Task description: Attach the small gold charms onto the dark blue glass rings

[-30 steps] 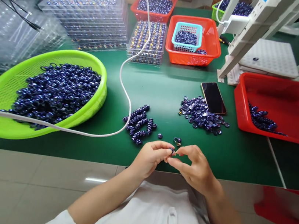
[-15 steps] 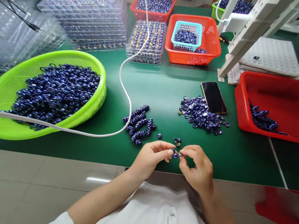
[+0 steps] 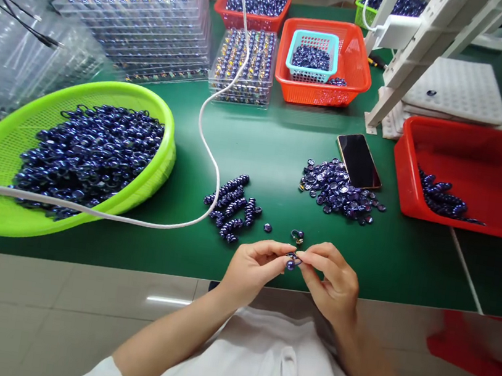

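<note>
At the table's front edge, my left hand [image 3: 254,269] and my right hand [image 3: 330,279] meet fingertip to fingertip. Both pinch one small, shiny dark-blue ring-like piece [image 3: 291,264] with a rounded knob. Fingers cover part of it, so its exact kind is unclear. Just beyond the fingertips lies a similar small piece [image 3: 297,237] with a gold-coloured part. A single dark-blue cap [image 3: 267,227] rests to its left, near rows of stacked dark-blue pieces [image 3: 232,206]. Farther right a heap of loose dark-blue caps [image 3: 337,189] touches a phone [image 3: 359,159].
A green basket [image 3: 161,160] full of dark-blue loops stands left, crossed by a white cable [image 3: 205,144]. Behind are stacked clear trays [image 3: 159,44] and an orange basket [image 3: 287,92]. A red tray [image 3: 491,172] and a white metal post [image 3: 408,67] stand right. Someone's arm shows behind the trays.
My fingertips have drawn closer together around the ring-like piece, and its knob now points downward toward me. The camera view has shifted slightly; the things on the table lie as before.
</note>
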### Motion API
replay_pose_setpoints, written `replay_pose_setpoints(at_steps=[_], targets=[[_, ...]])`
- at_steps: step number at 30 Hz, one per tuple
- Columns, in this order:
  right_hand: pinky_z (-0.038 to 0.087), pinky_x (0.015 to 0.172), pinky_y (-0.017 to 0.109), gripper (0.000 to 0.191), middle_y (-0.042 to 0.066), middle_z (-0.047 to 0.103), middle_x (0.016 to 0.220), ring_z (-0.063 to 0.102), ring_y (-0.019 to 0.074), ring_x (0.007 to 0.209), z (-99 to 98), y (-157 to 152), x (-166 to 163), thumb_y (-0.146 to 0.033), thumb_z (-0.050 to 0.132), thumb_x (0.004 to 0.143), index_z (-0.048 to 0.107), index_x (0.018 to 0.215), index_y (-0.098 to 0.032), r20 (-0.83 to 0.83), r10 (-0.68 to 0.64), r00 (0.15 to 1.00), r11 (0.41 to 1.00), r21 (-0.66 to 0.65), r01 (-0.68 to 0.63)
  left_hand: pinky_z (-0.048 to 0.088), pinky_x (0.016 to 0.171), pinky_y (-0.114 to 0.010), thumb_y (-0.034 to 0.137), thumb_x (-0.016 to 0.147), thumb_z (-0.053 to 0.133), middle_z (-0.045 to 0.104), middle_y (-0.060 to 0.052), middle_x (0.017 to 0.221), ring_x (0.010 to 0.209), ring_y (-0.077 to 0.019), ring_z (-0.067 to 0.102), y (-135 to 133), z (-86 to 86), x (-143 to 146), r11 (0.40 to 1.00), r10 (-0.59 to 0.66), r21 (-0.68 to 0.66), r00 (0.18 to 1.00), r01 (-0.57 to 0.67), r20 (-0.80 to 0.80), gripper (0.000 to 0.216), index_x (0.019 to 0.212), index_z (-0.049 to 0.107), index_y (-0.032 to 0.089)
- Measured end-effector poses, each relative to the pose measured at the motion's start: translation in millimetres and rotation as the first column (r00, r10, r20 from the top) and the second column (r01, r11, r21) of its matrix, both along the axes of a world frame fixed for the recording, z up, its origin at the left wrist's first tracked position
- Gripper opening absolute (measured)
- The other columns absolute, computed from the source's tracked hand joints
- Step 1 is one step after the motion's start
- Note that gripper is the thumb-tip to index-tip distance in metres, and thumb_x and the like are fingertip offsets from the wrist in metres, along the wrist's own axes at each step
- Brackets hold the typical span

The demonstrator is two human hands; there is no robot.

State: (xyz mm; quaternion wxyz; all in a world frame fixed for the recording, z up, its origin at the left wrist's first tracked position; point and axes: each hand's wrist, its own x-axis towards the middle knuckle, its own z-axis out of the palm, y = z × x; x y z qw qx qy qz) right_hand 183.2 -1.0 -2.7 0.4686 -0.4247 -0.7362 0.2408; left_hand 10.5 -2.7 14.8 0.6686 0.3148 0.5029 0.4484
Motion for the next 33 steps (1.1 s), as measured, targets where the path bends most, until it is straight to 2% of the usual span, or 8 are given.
replay_pose_setpoints(at_steps=[5, 8, 11, 14, 19, 24, 30, 33], targets=[[0.052, 0.068, 0.035, 0.029, 0.004, 0.068, 0.088, 0.064, 0.0184, 0.077, -0.3, -1, -1, -0.009, 0.063, 0.087, 0.066, 0.107, -0.029, 0.041, 0.0, 0.999, 0.999, 0.037, -0.002, 0.055, 0.069, -0.024, 0.021, 0.073, 0.078, 0.077, -0.006, 0.085, 0.075, -0.0158, 0.069, -3, -2.6, -1, 0.992, 0.013, 0.127, 0.997, -0.003, -0.079, 0.015, 0.087, 0.081, 0.019], [0.051, 0.069, 0.036, 0.032, 0.004, 0.068, 0.089, 0.064, 0.0189, 0.077, -1.1, -2, -1, -0.008, 0.061, 0.086, 0.063, 0.11, -0.029, 0.104, -0.013, 0.994, 0.996, 0.088, 0.004, 0.056, 0.074, -0.026, 0.018, 0.077, 0.074, 0.076, -0.007, 0.089, 0.08, -0.0178, 0.069, -4, -5.2, -2, 0.966, 0.012, 0.255, 0.983, 0.036, -0.183, 0.015, 0.091, 0.081, 0.019], [0.049, 0.071, 0.037, 0.034, 0.004, 0.069, 0.09, 0.064, 0.0193, 0.078, -0.7, -2, -1, -0.007, 0.061, 0.086, 0.062, 0.112, -0.029, 0.179, -0.026, 0.983, 0.99, 0.14, 0.0, 0.055, 0.073, -0.026, 0.016, 0.079, 0.071, 0.076, -0.008, 0.088, 0.079, -0.0175, 0.069, -4, -5.7, -4, 0.943, 0.008, 0.323, 0.969, 0.074, -0.246, 0.016, 0.092, 0.08, 0.018], [0.049, 0.072, 0.037, 0.031, 0.005, 0.07, 0.093, 0.065, 0.02, 0.082, 2.4, -2, -3, -0.008, 0.06, 0.087, 0.061, 0.11, -0.027, 0.197, -0.03, 0.98, 0.995, 0.101, 0.01, 0.055, 0.072, -0.026, 0.016, 0.08, 0.07, 0.076, -0.008, 0.087, 0.078, -0.0172, 0.069, -3, -5.2, -4, 0.942, 0.006, 0.325, 0.966, 0.081, -0.26, 0.015, 0.091, 0.079, 0.018], [0.051, 0.069, 0.03, 0.017, 0.002, 0.066, 0.085, 0.062, 0.0155, 0.074, 6.9, -2, -10, -0.01, 0.056, 0.09, 0.061, 0.099, -0.024, 0.049, -0.032, 0.998, 0.991, -0.125, 0.038, 0.056, 0.073, -0.025, 0.016, 0.083, 0.069, 0.076, -0.007, 0.09, 0.079, -0.0167, 0.07, -3, -8.1, -3, 0.932, -0.006, 0.35, 0.969, 0.095, -0.246, 0.015, 0.094, 0.079, 0.019], [0.049, 0.065, 0.027, 0.016, 0.001, 0.062, 0.08, 0.06, 0.0141, 0.072, 2.3, -3, -14, -0.008, 0.056, 0.087, 0.06, 0.093, -0.022, 0.005, -0.086, 0.996, 0.993, -0.084, 0.087, 0.057, 0.077, -0.025, 0.014, 0.084, 0.067, 0.075, -0.007, 0.093, 0.085, -0.0174, 0.07, -3, -12.8, -2, 0.912, -0.009, 0.394, 0.966, 0.114, -0.258, 0.017, 0.095, 0.078, 0.02], [0.049, 0.065, 0.026, 0.015, 0.0, 0.063, 0.08, 0.059, 0.0133, 0.071, 3.8, -4, -12, -0.008, 0.057, 0.087, 0.061, 0.092, -0.021, 0.0, -0.072, 0.997, 0.989, -0.132, 0.072, 0.057, 0.078, -0.028, 0.021, 0.084, 0.069, 0.076, -0.008, 0.094, 0.083, -0.019, 0.072, -3, -12.2, -1, 0.956, -0.034, 0.275, 0.971, 0.101, -0.237, 0.016, 0.098, 0.075, 0.017], [0.048, 0.063, 0.024, 0.013, 0.0, 0.063, 0.079, 0.059, 0.0125, 0.068, 7.1, -4, -13, -0.009, 0.057, 0.086, 0.061, 0.088, -0.021, -0.015, -0.077, 0.997, 0.982, -0.174, 0.073, 0.056, 0.076, -0.027, 0.019, 0.084, 0.068, 0.075, -0.007, 0.089, 0.081, -0.018, 0.07, -3, -12.4, 0, 0.932, -0.022, 0.342, 0.957, 0.124, -0.288, 0.012, 0.094, 0.075, 0.017]])
